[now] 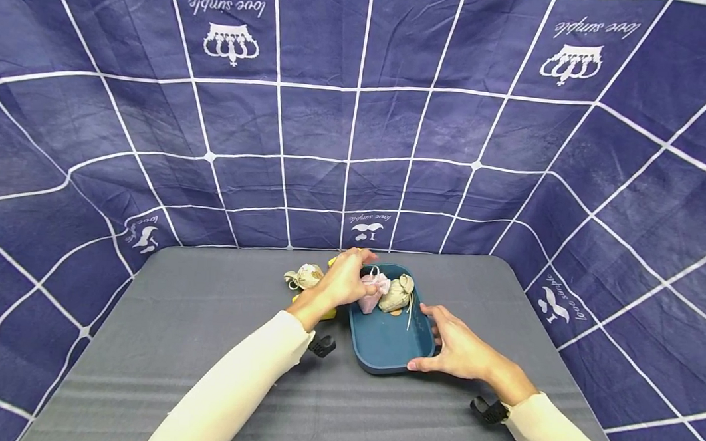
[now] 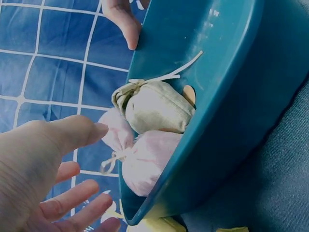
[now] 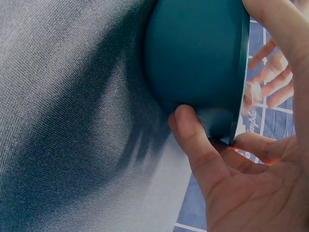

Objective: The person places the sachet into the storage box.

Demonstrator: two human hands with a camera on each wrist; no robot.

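Note:
A blue plastic bin (image 1: pixel 388 345) stands on the grey table. In its far part lie a pink drawstring pouch (image 2: pixel 149 159) and a beige drawstring pouch (image 2: pixel 157 108), side by side. A small tan piece (image 2: pixel 189 95) shows beside the beige one. My left hand (image 1: pixel 346 280) is over the bin's far left corner, nearest the pink pouch. Its thumb and fingers are spread apart in the left wrist view, with nothing pinched between them. With thumb and fingers on the outer wall and rim, my right hand (image 1: pixel 460 346) grips the bin's right side.
Left of the bin, another light pouch (image 1: pixel 306 277) lies on the table (image 1: pixel 161 343). Yellow things (image 1: pixel 327 310), partly hidden by my left hand and forearm, are beside it. Blue gridded cloth (image 1: pixel 322 119) hangs along the table's back and sides.

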